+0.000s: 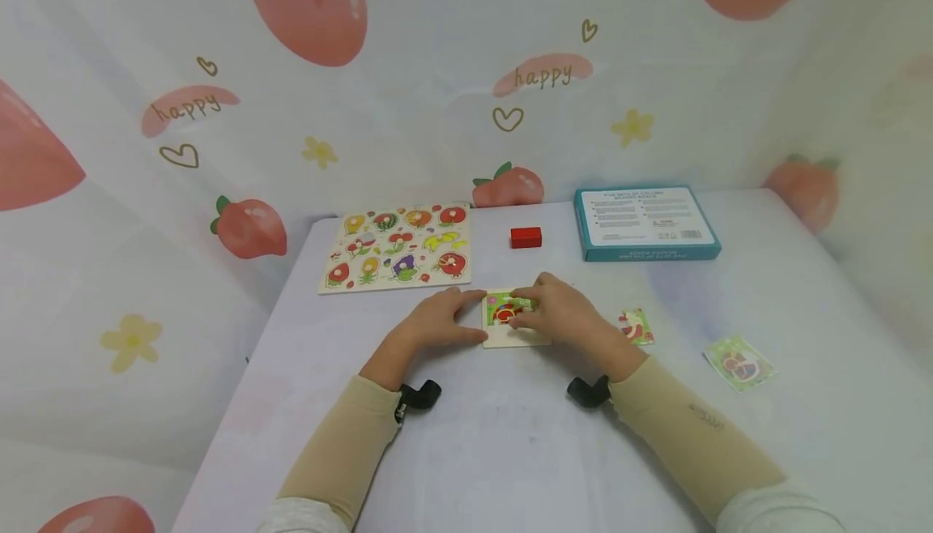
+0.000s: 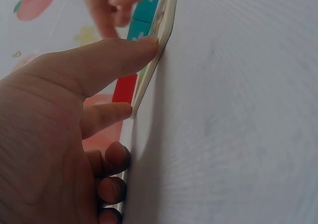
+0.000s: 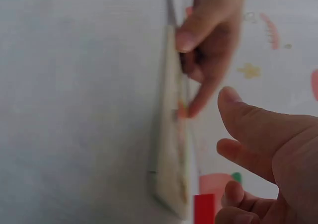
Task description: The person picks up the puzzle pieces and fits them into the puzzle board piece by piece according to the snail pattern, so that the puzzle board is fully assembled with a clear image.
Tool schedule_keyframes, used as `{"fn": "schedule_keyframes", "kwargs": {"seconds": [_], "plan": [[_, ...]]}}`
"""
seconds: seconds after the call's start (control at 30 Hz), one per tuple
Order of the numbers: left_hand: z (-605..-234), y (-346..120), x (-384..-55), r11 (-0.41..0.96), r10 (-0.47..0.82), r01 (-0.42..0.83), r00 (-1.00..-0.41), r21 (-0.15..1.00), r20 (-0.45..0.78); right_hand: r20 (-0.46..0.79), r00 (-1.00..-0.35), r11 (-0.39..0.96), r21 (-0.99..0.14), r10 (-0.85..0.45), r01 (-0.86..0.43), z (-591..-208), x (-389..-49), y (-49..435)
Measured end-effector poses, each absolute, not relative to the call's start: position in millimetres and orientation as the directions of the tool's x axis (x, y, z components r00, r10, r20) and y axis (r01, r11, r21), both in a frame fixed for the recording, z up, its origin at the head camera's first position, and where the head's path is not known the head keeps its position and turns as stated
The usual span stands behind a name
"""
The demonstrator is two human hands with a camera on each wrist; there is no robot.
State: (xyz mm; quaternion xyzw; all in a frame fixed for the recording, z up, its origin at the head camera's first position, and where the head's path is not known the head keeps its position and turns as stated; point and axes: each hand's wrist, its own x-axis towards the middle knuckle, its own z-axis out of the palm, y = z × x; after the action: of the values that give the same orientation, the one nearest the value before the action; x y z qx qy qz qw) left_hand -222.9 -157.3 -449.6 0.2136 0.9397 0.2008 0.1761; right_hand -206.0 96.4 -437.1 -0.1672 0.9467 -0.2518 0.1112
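Observation:
A small square wooden puzzle board [image 1: 517, 339] with a green and red picture inset [image 1: 503, 306] lies between both hands. My left hand [image 1: 437, 318] touches its left side, the thumb at the near corner and the index finger at the far one; in the left wrist view both tips meet the board's pale edge [image 2: 167, 33]. The other fingers of that hand are bent. Over the picture's right part is my right hand [image 1: 572, 314], thumb and index finger spread apart. Nothing shows between those fingers [image 3: 238, 110] in the right wrist view.
A larger wooden fruit puzzle [image 1: 394, 280] lies back left. Behind the small board sits a red block [image 1: 526, 237], with a teal and white box [image 1: 649, 225] to its right. Two picture pieces, one small [image 1: 641, 329] and one larger [image 1: 739, 363], lie right of my right hand.

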Motion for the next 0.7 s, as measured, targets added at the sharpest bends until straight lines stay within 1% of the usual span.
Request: {"fn": "schedule_keyframes", "kwargs": {"seconds": [0.13,0.4,0.7], "plan": [[-451,-157,-224,0.833,0.467,0.329,-0.849,0.445,-0.248,-0.099,-0.928,0.789,-0.564,-0.359,-0.245,-416,-205,108],[-454,-159,-225,0.830,0.469,0.329,-0.849,0.450,-0.243,-0.025,-0.922,0.751,-0.590,-0.385,-0.298,-377,-197,133],[-452,-158,-223,0.834,0.462,0.324,-0.853,0.446,-0.245,0.023,-0.936,0.694,-0.665,-0.351,-0.277,-360,-191,157]]}}
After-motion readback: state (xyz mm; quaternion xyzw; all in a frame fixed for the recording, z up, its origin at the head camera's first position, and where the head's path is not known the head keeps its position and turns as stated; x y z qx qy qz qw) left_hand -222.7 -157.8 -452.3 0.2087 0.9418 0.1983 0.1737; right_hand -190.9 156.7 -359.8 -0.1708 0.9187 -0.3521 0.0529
